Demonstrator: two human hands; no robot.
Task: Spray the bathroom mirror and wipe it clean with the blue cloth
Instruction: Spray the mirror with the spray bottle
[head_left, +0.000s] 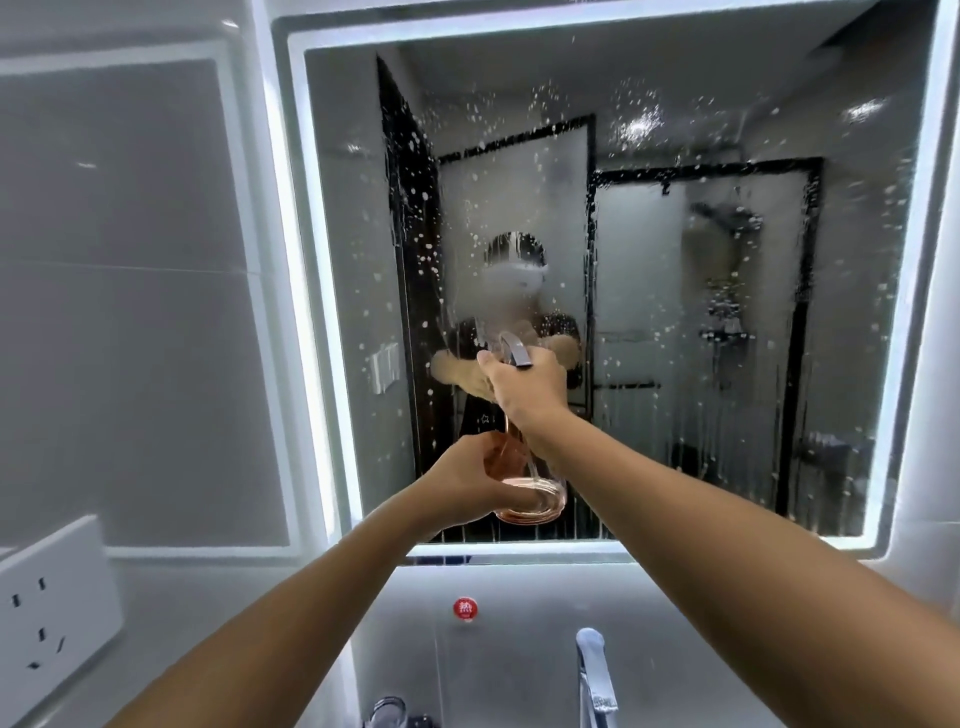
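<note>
Head view: before the wet, spattered mirror (675, 312), right hand (527, 387) grips the spray bottle (530, 493) at its trigger head; left hand (467, 480) cups its base. Clear, rigid, likely light, slippery; blue cloth unseen.

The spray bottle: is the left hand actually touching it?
Touching. The head view shows the left hand cupped round the spray bottle's base, fingers against the glass.

Glossy wet mirror (675, 260), clear pink-tinted plastic spray bottle (524, 499), shiny chrome faucet (597, 675), glossy wall tiles (130, 312)
</note>
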